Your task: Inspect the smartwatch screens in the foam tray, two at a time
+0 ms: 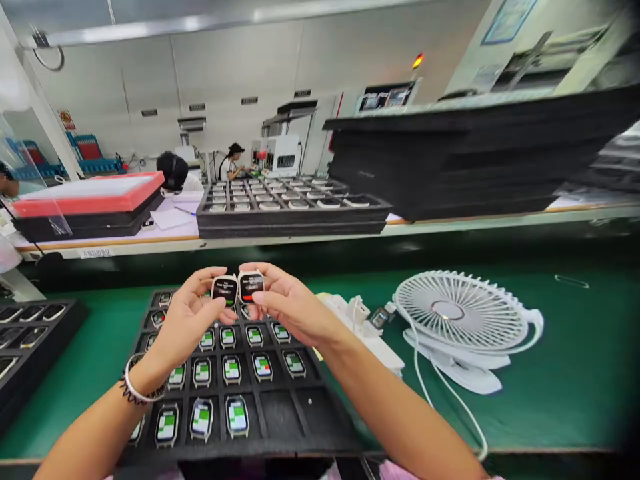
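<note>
My left hand [193,310] grips a smartwatch [225,289] without a strap, its thumb at the lower edge of the lit dark screen. Close beside it, my right hand [287,303] pinches a second smartwatch [251,285], which shows a red bar under its thumb. Both are raised over a black compartment tray [280,413]. In that tray lie several watches with green and white screens, such as the one in the front row [237,416]; two front-right compartments hold none. My hands partly hide the back rows.
On the green table stand a white clip fan [450,313] with its cable and a white power strip [367,337]. Another watch tray [40,333] is at left. The shelf ahead bears a watch tray [295,217], a black stack [450,153] and red-topped trays [95,197]. People sit beyond.
</note>
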{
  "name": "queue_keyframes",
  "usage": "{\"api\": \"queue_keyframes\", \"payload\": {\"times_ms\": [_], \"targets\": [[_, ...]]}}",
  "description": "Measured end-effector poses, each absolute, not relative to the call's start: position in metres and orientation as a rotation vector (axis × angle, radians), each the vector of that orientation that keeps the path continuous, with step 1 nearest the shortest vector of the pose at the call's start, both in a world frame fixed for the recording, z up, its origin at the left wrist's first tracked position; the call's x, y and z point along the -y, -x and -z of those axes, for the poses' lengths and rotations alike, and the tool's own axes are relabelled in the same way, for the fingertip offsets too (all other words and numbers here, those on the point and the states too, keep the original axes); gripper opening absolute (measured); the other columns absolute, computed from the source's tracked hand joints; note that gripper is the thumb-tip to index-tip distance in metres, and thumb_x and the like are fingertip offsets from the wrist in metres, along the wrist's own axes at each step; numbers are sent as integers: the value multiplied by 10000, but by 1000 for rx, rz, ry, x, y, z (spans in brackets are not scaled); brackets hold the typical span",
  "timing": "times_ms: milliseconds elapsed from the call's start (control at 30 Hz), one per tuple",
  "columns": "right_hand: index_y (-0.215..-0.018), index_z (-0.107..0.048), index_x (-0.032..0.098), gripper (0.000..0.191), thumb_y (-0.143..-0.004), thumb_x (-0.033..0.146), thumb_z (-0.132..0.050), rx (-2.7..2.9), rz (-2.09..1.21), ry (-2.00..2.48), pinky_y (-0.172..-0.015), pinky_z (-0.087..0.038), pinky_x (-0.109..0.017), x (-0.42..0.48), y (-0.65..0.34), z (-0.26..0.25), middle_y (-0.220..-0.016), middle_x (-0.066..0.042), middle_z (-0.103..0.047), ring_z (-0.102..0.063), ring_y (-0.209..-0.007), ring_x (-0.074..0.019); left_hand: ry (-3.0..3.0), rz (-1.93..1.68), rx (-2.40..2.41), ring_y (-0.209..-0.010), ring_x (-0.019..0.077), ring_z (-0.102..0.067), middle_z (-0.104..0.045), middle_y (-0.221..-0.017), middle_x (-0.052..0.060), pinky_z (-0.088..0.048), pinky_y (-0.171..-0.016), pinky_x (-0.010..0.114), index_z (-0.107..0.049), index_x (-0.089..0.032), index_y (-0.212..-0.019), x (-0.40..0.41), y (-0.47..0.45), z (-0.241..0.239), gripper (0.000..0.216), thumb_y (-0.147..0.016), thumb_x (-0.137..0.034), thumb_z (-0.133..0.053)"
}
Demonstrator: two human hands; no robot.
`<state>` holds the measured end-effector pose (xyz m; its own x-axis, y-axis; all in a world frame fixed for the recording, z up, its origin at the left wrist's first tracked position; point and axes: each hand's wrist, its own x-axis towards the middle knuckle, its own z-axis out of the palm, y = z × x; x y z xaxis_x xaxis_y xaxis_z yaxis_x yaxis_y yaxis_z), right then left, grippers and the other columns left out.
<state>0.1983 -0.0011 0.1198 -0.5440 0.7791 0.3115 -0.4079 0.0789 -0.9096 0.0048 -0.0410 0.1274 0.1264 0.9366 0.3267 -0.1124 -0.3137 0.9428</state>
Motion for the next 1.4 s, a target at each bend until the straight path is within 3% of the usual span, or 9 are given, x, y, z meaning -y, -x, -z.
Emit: {"api": "queue_keyframes", "payload": {"times_ms": [167,333,767,1200,1400], "targets": [[-1225,-570,204,451,-838,274,-791,1226,-1920,532,-614,-484,-241,49,-203,-47,-809,10,-635,-618,-649,-127,-1128,-1156,-933,-679,155,-728,-658,-1099,68,-625,-654,280,-613,-238,-1226,91,1,-60,424,-830,-287,-757],[-1239,-573,209,493,-836,329,-830,1009,-2056,550,-622,-486,-237,82,-206,-11,-820,7,-639,-624,-650,-125,-905,-1085,-940,-724,136,-728,-657,-1149,43,-620,-694,258,-631,-320,-1257,125,-1,-31,427,-852,-298,-765],[-1266,-572,206,445,-897,337,-784,977,-1966,558,-629,-481,-224,92,-210,2,-821,8,-635,-624,-648,-115,-938,-1111,-969,-775,147,-737,-670,-1144,31,-626,-738,270,-616,-337,-1279,130,-12,-18,398,-897,-285,-719],[-1114,-588,202,363,-895,415,-783,1086,-1869,631,-512,-418,-189,87,-208,9,-805,27,-589,-528,-540,-75,-808,-1072,-1011,-670,168,-746,-697,-1033,16,-638,-629,272,-691,-268,-1132,124,-15,-19,292,-881,-411,-728],[-1116,-587,191,317,-923,390,-740,1106,-1848,693,-474,-394,-188,87,-209,13,-817,10,-621,-520,-507,-72,-933,-1092,-1048,-576,92,-684,-698,-893,-3,-573,-547,174,-676,-221,-1055,118,-20,-15,224,-875,-338,-741]]}}
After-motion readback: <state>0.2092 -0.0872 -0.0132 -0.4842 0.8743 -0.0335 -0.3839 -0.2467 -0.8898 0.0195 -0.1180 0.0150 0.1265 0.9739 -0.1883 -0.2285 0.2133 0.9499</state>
